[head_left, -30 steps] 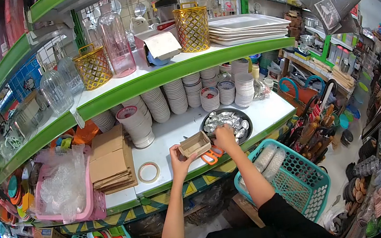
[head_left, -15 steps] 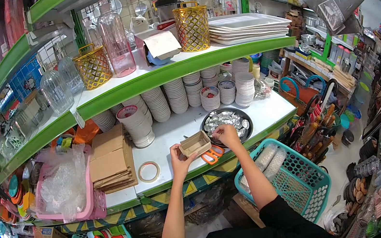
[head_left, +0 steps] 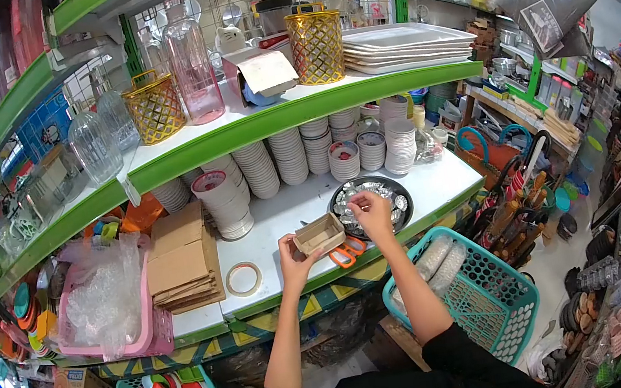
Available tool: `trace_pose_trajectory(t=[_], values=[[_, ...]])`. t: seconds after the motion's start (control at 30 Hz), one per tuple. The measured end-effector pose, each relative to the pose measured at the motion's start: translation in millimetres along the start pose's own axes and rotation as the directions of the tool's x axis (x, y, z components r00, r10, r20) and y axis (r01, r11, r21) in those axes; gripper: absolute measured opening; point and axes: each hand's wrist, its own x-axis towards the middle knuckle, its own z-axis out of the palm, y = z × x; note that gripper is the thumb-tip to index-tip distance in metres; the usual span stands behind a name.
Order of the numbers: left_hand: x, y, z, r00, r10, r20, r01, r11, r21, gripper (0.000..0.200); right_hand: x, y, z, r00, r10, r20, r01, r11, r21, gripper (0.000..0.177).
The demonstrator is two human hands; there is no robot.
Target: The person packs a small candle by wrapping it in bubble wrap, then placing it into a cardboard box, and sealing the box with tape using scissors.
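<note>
As our left fingers clamp the box, our right fingers bunch above silvery pieces, any hold unclear, and the next move probably wants steadiness.

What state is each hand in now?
Left hand: holding a small, open, brown cardboard box.
Right hand: curled, above the round black pan; whether it's holding anything cannot be told.
</note>
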Motion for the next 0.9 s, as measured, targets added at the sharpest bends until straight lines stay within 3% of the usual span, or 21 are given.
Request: trace_pose_trajectory(t=[0.1, 0.17, 0.23, 0.3, 0.37, 0.43, 0.63, 0.77, 0.9], values=[[-0.5, 3.9, 1.2, 1.0, -0.007, 0.0, 0.007, 1.0, -0.031, 0.063, -9.4, -20.5, 8.2, 0.998, -0.053, -0.016, 0.055, 0.993, 0.108, 0.011], [-0.3, 2.4, 0.3, 1.0, -0.011, 0.002, 0.011, 0.999, -0.047, 0.063, -18.8, -37.7, 11.0, 0.983, -0.163, 0.078, 0.146, 0.971, 0.188, 0.012], [0.2, -1.2, -1.1, 1.0, -0.016, 0.01, 0.016, 0.998, -0.058, 0.063, -24.1, -36.1, 20.3, 0.97, -0.175, 0.169, 0.134, 0.964, 0.23, 0.012], [-1.5, -2.3, -1.3, 1.0, -0.021, 0.01, 0.022, 0.997, -0.072, 0.062, -30.3, -34.7, 26.6, 0.906, -0.258, 0.334, 0.226, 0.965, 0.134, 0.014], [-1.4, -0.7, -1.1, 1.0, -0.024, 0.01, 0.025, 0.996, -0.084, 0.061, -34.4, -34.3, 30.4, 0.886, -0.262, 0.383, 0.233, 0.965, 0.12, 0.015], [-2.0, -0.9, -1.2, 1.0, -0.02, 0.02, 0.022, 0.993, -0.114, 0.062, -38.0, -30.0, 35.3, 0.836, -0.352, 0.421, 0.435, 0.893, -0.118, 0.012], [-1.0, -4.2, -2.7, 0.999, -0.041, 0.011, 0.041, 0.996, -0.079, 0.062, -42.2, -26.5, 43.5, 0.802, -0.341, 0.49, 0.495, 0.839, -0.225, 0.01], [-1.4, -4.2, -2.6, 1.0, -0.023, 0.013, 0.024, 0.995, -0.093, 0.062, -42.3, -20.2, 45.8, 0.792, -0.377, 0.48, 0.514, 0.836, -0.192, 0.01], [-1.2, -9.4, -4.6, 1.0, -0.012, 0.02, 0.013, 0.999, -0.047, 0.063, -43.1, -18.3, 43.3, 0.796, -0.278, 0.537, 0.441, 0.875, -0.2, 0.012]])
